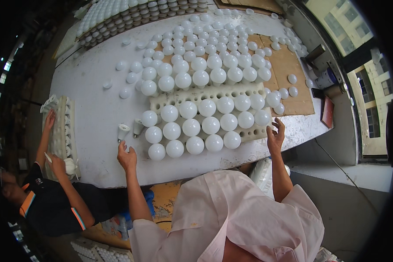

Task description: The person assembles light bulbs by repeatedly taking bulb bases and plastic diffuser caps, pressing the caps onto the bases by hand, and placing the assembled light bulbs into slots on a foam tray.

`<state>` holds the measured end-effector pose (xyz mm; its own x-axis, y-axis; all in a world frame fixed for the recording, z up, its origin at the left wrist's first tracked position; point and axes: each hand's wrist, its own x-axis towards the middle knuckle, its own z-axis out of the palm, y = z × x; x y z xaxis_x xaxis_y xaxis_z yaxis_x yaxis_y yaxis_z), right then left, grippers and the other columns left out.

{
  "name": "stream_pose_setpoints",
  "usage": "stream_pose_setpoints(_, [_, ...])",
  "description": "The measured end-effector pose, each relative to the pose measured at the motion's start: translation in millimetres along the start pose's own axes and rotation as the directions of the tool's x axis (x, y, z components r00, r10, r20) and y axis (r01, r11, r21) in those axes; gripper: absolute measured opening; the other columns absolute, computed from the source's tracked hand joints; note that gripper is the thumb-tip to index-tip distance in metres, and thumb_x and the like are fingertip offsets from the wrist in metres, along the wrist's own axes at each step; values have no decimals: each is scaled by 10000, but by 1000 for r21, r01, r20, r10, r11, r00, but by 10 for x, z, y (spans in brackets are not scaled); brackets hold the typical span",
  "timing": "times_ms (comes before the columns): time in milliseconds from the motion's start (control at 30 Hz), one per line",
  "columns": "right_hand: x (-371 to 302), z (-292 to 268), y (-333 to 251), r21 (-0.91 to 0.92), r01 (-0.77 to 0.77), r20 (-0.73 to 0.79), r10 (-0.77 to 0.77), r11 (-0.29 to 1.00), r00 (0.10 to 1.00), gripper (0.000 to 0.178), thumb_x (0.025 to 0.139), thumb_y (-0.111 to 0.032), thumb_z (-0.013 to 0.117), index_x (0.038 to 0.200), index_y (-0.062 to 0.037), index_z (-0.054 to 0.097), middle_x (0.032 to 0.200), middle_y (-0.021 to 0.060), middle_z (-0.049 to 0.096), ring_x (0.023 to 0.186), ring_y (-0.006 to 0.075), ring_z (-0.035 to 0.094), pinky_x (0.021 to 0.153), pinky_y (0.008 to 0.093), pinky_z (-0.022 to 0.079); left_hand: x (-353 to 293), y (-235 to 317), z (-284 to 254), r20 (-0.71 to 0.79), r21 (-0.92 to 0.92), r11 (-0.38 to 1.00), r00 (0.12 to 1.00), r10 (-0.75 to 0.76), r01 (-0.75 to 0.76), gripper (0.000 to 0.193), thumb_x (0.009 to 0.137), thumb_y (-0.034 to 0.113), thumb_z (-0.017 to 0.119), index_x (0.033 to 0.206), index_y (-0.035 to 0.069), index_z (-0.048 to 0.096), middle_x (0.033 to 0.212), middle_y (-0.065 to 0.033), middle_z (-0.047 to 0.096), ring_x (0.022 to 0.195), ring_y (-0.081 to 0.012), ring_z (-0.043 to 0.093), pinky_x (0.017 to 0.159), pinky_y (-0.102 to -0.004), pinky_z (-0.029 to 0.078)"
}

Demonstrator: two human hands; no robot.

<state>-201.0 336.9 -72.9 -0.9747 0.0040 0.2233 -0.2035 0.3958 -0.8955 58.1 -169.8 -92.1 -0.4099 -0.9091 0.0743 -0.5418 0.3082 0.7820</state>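
My left hand (127, 158) is at the table's near left, its fingertips at the lower end of a bulb base (123, 131) with a white body and no dome. Whether they touch it I cannot tell. Its fingers look apart. A second bulb base (138, 126) is just to the right. My right hand (276, 137) is by the right end of the pale foam tray (251, 134), thumb and fingers spread, nothing visible between them. White round bulbs (191, 127) stand in rows in this tray; the near row stops short of the right end, where holes show.
Behind stands another foam tray (196, 95) with bare holes in front. Many loose white domes (212, 40) cover cardboard (292, 67) beyond. Stacked bulbs (135, 19) stand at the far left. At left a co-worker (61, 205) handles a tray (67, 126). A window is at right.
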Motion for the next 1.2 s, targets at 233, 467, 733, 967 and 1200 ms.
stream_pose_setpoints(233, [-137, -161, 4, -81, 43, -66, -48, 996, 997, 370, 824, -12, 639, 1173, -65, 527, 1176, 92, 498, 985, 174, 576, 683, 266, 518, 503, -170, 841, 302, 455, 812, 921, 245, -365, 584, 682, 142, 781, 1164, -34, 504, 1322, -260, 456, 1234, -395, 425, 1040, -426, 354])
stream_pose_setpoints(467, [106, -339, 186, -59, 28, -121, -35, 998, 992, 401, 758, 21, 656, 1137, -74, 566, 1125, 88, 517, 903, 148, 579, 635, 232, 504, 863, -413, 1012, 243, 420, 884, 964, 106, -203, 433, 662, 242, 783, 957, -11, 593, 972, -220, 633, 923, -418, 589, 792, -467, 462])
stream_pose_setpoints(733, [873, -624, 787, -494, -196, 30, 242, 847, 970, 624, 717, -214, 728, 1273, -89, 473, 1208, 189, 485, 973, 287, 597, 837, 374, 507, 461, -55, 358, 52, -192, 956, 975, -214, 220, 493, 787, 321, 710, 1096, -42, 586, 1051, -147, 653, 890, -274, 642, 733, -372, 506])
stream_pose_setpoints(967, [1533, -469, 1012, -752, -102, 194, 366, 651, 910, 850, 657, -345, 754, 1369, -115, 350, 1244, 199, 485, 1130, 355, 528, 909, 419, 476, -539, 948, -179, 199, -740, 601, 952, -233, 302, 477, 920, 201, 499, 1310, -53, 394, 1283, -169, 531, 836, -159, 581, 648, -249, 483])
stream_pose_setpoints(1200, [1355, -870, 805, 45, -485, 178, 470, 874, 864, 786, 726, -246, 742, 1367, -64, 325, 1109, 174, 571, 907, 250, 632, 700, 352, 548, -1082, 1665, 229, 467, -744, 586, 877, 113, 321, 534, 764, 153, 575, 1223, -82, 439, 1237, -270, 533, 592, -89, 543, 413, -196, 382])
